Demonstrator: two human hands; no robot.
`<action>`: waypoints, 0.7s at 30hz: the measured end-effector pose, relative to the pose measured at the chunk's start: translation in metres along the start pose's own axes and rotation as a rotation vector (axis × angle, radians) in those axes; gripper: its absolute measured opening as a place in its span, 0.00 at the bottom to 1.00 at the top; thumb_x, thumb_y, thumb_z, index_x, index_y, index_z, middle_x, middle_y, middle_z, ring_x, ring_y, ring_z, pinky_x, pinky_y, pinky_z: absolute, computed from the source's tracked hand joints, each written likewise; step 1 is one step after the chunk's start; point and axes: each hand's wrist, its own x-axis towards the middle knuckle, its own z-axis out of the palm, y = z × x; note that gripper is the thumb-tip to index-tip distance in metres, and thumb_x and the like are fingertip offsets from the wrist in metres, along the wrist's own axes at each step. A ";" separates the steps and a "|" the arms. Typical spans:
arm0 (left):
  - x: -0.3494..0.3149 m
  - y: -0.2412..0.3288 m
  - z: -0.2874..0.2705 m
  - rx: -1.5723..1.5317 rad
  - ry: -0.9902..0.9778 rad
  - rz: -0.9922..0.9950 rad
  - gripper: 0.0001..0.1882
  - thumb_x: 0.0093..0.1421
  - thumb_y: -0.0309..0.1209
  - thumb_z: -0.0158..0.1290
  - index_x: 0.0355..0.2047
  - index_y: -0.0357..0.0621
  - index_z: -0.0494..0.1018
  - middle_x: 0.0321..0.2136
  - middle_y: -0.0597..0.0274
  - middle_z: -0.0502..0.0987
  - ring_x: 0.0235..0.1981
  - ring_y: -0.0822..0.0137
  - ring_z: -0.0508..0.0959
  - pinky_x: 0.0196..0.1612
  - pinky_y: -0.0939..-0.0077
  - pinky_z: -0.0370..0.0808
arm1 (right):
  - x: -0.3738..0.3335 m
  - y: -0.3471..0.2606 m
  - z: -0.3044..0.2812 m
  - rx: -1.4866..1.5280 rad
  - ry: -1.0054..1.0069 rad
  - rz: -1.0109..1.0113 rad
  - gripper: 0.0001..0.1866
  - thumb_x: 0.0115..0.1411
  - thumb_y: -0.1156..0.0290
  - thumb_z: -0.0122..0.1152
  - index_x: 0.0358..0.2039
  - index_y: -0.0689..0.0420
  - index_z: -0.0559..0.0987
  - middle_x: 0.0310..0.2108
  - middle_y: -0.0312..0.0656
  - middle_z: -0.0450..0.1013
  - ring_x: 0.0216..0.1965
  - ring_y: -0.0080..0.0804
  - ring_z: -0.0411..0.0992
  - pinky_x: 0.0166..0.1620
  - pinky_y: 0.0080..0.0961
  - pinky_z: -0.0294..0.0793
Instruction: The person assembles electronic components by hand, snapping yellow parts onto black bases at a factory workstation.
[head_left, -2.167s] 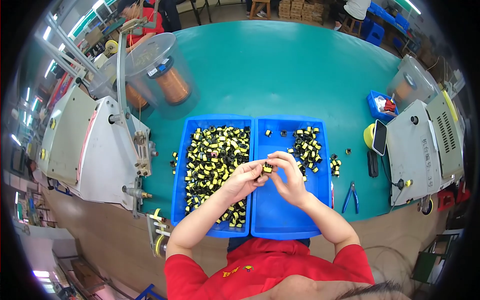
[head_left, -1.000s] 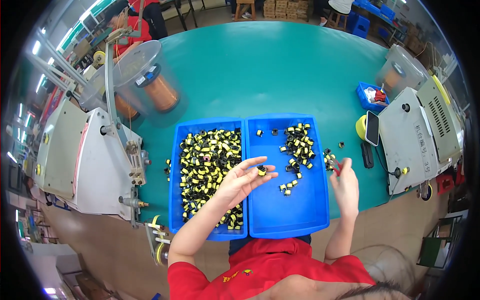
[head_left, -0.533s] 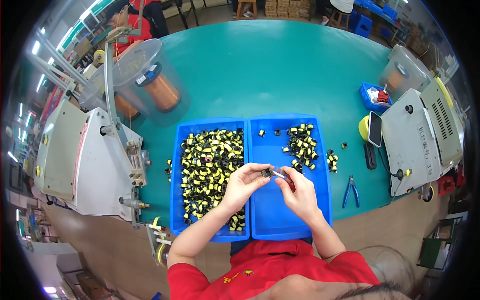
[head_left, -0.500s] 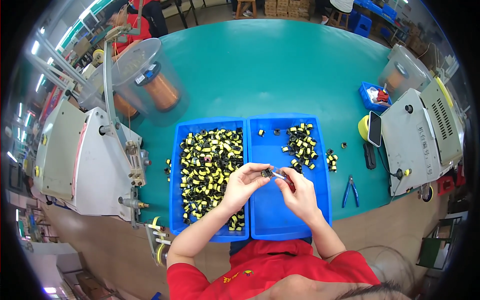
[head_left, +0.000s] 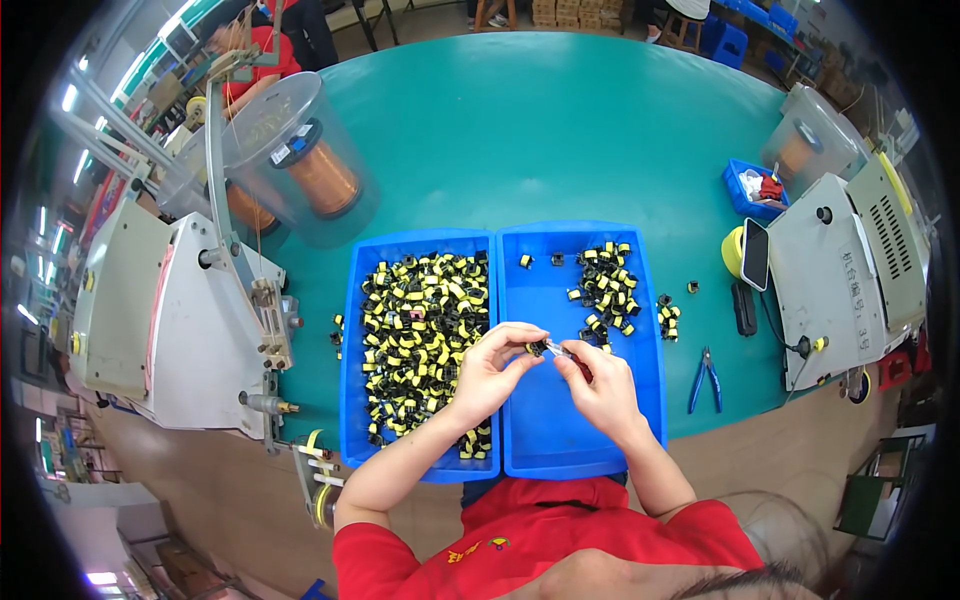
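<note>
Back from the table edge since a second ago – right hand (head_left: 600,385) meets left hand (head_left: 490,370), both pinching one small black-and-yellow part (head_left: 538,348) above the right blue tray (head_left: 580,440). Looks like mid-fitting. Next calls for steady fingertips – tiny piece.

- We have a single view, a fisheye camera worn on the head, looking steeply down at the teal table (head_left: 560,130).
- We sit close over the two blue trays (head_left: 600,440), which fill the centre.
- Our forearms enter from the lower edge; straight edges bend toward the dark round rim.
</note>
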 end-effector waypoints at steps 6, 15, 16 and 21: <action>0.000 -0.001 0.000 0.102 -0.016 0.060 0.14 0.52 0.10 0.48 0.39 0.32 0.70 0.42 0.54 0.70 0.47 0.64 0.71 0.50 0.73 0.71 | -0.001 0.002 0.002 -0.002 0.024 -0.020 0.10 0.55 0.64 0.58 0.34 0.56 0.77 0.20 0.42 0.72 0.19 0.33 0.71 0.22 0.26 0.68; -0.001 -0.002 0.001 0.049 -0.025 -0.033 0.13 0.54 0.12 0.47 0.40 0.33 0.69 0.42 0.53 0.71 0.48 0.63 0.71 0.50 0.72 0.72 | -0.002 0.002 -0.001 -0.078 0.040 -0.051 0.07 0.55 0.64 0.57 0.30 0.53 0.77 0.15 0.41 0.71 0.16 0.35 0.71 0.19 0.30 0.66; -0.001 0.000 0.003 0.051 -0.027 -0.034 0.13 0.54 0.12 0.47 0.40 0.33 0.69 0.42 0.53 0.71 0.48 0.63 0.71 0.50 0.72 0.72 | -0.002 0.003 -0.001 -0.091 0.041 -0.053 0.07 0.55 0.64 0.57 0.30 0.53 0.77 0.15 0.41 0.70 0.16 0.35 0.71 0.19 0.30 0.66; 0.002 -0.001 -0.002 -0.062 -0.045 -0.140 0.14 0.56 0.15 0.48 0.44 0.34 0.65 0.45 0.52 0.71 0.50 0.64 0.70 0.51 0.72 0.71 | -0.001 0.003 0.000 -0.087 0.026 -0.039 0.07 0.56 0.63 0.56 0.29 0.53 0.77 0.14 0.41 0.70 0.16 0.36 0.71 0.19 0.31 0.66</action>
